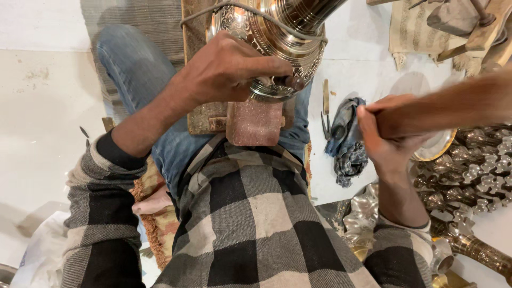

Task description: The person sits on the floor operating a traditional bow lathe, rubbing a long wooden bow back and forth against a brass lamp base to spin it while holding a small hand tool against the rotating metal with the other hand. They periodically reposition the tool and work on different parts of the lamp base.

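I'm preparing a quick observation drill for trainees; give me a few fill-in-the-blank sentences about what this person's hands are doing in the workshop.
1. The left hand grips the rim of an engraved ____ vessel.
2. The right hand grasps another person's ____.
3. The vessel rests over a ____ block against the person's lap.
4. A crumpled ____ lies on the floor between the two hands.

Missing words: brass; forearm; pink; cloth
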Motion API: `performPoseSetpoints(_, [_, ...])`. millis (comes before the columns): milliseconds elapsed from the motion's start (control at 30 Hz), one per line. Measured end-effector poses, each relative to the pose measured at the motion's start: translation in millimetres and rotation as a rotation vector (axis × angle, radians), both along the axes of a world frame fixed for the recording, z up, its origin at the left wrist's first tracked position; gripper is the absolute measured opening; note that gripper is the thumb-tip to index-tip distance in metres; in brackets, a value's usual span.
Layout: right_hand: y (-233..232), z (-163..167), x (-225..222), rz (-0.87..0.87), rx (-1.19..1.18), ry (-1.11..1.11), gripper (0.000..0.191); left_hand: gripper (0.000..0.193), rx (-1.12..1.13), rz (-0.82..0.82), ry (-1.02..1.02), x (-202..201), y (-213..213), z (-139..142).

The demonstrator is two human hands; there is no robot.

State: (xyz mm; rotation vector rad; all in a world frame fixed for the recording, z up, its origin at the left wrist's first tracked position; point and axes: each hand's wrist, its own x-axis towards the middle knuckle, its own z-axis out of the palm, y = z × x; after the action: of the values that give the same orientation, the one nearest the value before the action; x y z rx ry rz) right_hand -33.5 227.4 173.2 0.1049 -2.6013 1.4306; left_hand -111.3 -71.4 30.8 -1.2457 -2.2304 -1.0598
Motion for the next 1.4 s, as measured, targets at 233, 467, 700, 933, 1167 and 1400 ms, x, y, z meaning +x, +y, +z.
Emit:
performPoseSetpoints(233, [-3,14,-23,0.383,0.368,0.203,0.029,0.056,-0.073,0.013,0.011,-3,2,2])
performPoseSetpoints(467, [-17,23,-16,0.051,0.697,0.107,0.017,0.048,0.019,-0.04,0.003,-3,4,6])
performPoseSetpoints(700, [-10,12,-17,0.084,0.978,0.191,0.022,0.042,0.03,-0.075,-0.028,-2,4,13])
performPoseSetpoints(933, [2,-2,-10,-0.03,0.599,0.099,0.021,0.035,0.022,-0.082,-0.041,-2,4,14])
performPoseSetpoints(1167, [5,-9,-7,0.071,0.461,0.11,0.017,0.045,-0.072,-0.062,-0.018,-4,3,16])
performPoseSetpoints(1400, [23,-28,-1,0.085,0.307,0.14,0.015,0.055,-0.066,-0.068,-0.016,-4,3,20])
